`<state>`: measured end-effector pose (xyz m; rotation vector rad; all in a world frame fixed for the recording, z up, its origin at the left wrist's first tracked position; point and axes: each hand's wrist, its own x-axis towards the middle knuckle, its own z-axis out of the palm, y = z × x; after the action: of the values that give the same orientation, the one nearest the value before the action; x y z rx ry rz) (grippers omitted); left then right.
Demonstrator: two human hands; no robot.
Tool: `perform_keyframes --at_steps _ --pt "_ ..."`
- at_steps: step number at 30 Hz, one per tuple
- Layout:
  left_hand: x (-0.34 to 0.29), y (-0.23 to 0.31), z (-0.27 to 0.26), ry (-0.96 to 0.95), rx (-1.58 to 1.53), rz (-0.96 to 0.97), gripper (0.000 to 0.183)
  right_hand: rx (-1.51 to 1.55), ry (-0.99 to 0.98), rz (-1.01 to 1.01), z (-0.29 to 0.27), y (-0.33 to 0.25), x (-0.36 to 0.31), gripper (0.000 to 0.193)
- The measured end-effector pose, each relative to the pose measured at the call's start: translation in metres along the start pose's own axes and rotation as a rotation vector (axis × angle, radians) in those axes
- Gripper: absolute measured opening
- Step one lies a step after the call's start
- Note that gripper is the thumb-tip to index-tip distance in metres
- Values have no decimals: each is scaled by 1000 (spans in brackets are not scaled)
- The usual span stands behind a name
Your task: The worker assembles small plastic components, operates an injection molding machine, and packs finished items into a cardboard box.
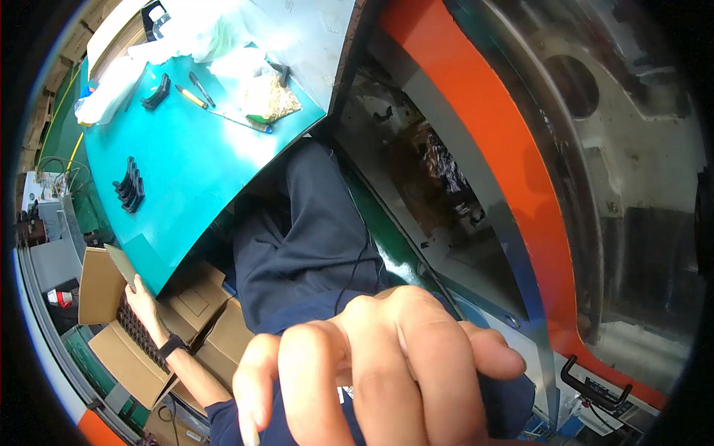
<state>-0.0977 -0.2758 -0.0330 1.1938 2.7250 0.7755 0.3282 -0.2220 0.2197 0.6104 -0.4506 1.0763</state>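
At the lower left, my left hand [141, 305], with a dark band on its wrist, grips the edge of a thin cardboard sheet [121, 265]. The sheet stands tilted over an open cardboard box [126, 366], in which rows of dark brown ridged pieces [139, 332] show. Very near the camera, my right hand [379, 364] fills the lower middle. Its fingers are loosely bent and partly apart, with nothing visible in them; some fingertips fall outside the picture.
A green-topped table [201, 163] bears curved black parts [129, 186], another black part [156, 93], pens [201, 89] and a plastic bag of small pale pieces [271, 100]. More cardboard [197, 297] lies below its edge. A machine with an orange frame [513, 149] stands at right.
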Motion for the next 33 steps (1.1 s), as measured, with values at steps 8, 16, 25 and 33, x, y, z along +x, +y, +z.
perform_keyframes --at_steps 8,16,25,33 --pt "-8 -7 -1 135 77 149 32 -137 -134 240 -16 -25 11 47" --pt "-15 24 -16 8 33 211 34 -67 -149 201 -13 -14 3 50" --pt "-21 33 -25 21 72 253 36 97 -236 426 -30 -35 4 52" --pt "-19 27 -27 121 317 452 34 39 -128 434 -19 -39 8 49"
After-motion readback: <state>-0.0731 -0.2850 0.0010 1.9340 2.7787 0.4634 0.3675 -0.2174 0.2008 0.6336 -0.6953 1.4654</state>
